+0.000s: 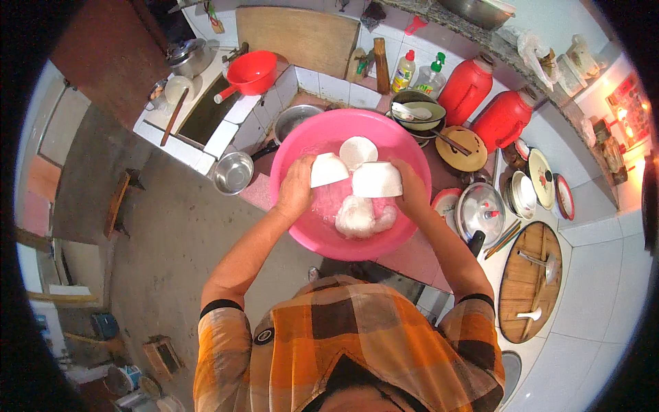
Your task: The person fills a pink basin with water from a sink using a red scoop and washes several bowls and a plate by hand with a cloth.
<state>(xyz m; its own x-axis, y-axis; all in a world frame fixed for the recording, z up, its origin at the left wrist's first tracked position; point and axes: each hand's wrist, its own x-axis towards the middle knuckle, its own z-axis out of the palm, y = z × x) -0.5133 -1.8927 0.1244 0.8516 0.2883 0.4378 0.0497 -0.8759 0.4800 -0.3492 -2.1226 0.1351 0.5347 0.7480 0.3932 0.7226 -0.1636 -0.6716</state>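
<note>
A large pink plastic basin [304, 239] with water in it stands before me. My left hand [297, 185] grips a white bowl [329, 170] that is tilted on its side over the basin. In my right hand [412, 188] is a second white bowl [377, 180], also tipped, its rim facing down towards me. Behind the two lies another round white dish [359, 152] inside the basin. A bunched white cloth [355, 216] sits in the water nearer to me. My fingers on the far sides of the bowls are partly hidden.
A steel saucepan [233, 173] and a red plastic dipper [252, 73] are left of the basin. Two red thermos flasks [466, 85], stacked bowls [418, 110] and a yellowish lid [462, 148] stand behind right. A steel lid [481, 213] and a wooden lid [530, 283] lie on the right.
</note>
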